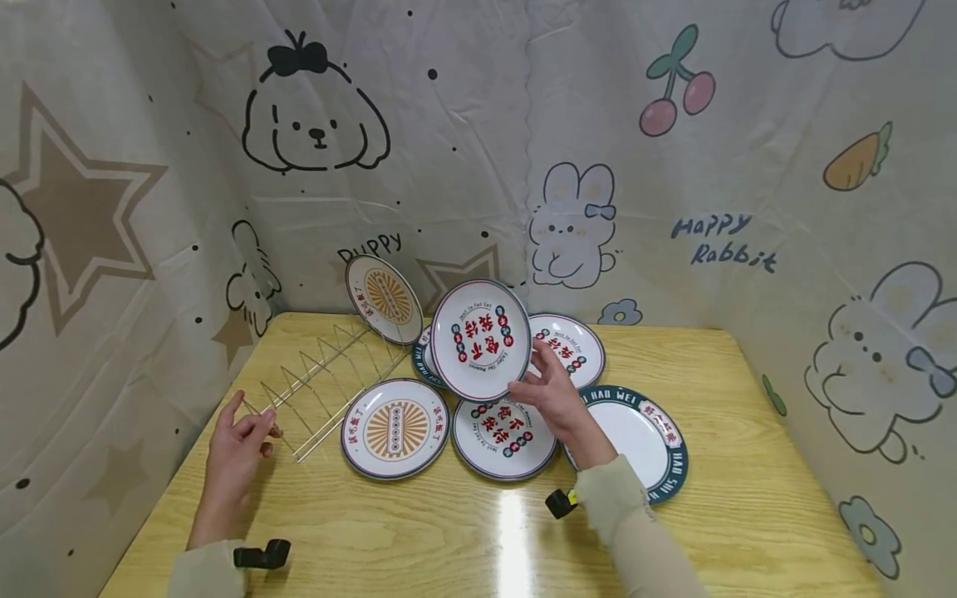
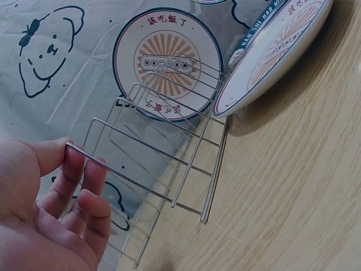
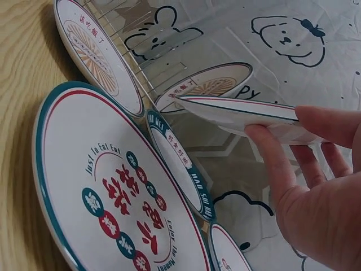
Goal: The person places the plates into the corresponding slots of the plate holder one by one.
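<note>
Right hand (image 1: 557, 394): pinching one plate (image 1: 481, 340). Wire rack (image 1: 329, 389): to its left, long axis leading away from left hand (image 1: 238, 444) (nearer, pinching its end).

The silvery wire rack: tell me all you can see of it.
The silvery wire rack looks like thin metal: a row of upright loops joined by long rails. It sits on the left of the pale wooden table. The left hand pinches its near-end loop; a round white orange-sunburst plate leans at its far end.
</note>
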Motion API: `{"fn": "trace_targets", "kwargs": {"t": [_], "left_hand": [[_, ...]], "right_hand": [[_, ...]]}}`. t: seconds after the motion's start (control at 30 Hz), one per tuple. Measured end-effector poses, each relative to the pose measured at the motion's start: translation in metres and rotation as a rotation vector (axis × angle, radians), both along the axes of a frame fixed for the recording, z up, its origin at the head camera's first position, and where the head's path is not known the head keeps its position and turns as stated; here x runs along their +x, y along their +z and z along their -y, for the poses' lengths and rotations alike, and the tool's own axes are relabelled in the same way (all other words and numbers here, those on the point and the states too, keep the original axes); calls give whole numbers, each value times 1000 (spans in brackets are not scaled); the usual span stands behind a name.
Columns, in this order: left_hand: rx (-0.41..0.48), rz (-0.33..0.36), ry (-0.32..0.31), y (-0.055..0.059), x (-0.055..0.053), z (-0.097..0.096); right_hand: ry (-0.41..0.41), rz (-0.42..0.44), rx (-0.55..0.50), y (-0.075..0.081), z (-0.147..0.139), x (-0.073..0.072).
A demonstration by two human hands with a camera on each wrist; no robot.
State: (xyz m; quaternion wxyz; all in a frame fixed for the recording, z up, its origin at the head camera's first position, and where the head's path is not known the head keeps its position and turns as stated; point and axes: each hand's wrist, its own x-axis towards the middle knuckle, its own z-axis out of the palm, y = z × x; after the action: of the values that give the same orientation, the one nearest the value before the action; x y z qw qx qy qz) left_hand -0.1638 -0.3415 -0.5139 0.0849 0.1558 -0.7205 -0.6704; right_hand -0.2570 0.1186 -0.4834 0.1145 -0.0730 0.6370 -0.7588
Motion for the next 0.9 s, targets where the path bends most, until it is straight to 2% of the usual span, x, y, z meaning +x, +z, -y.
{"fn": "trace_targets", "kwargs": {"t": [0.27,0.47,0.77,0.9], "left_hand": [[0,-18,-3,0,0,1],[10,-21,-5,-2,2,4],[16,-20,-10,-1,1,3],[9,-12,-8,-1,0,2]], "right_hand": [[41,-31,-27,-5,14,-4],[52,-17,-40,-10,31,-3],[27,-1,-36,-13,58,-5],[23,-21,-25,-16,70,-6]]}}
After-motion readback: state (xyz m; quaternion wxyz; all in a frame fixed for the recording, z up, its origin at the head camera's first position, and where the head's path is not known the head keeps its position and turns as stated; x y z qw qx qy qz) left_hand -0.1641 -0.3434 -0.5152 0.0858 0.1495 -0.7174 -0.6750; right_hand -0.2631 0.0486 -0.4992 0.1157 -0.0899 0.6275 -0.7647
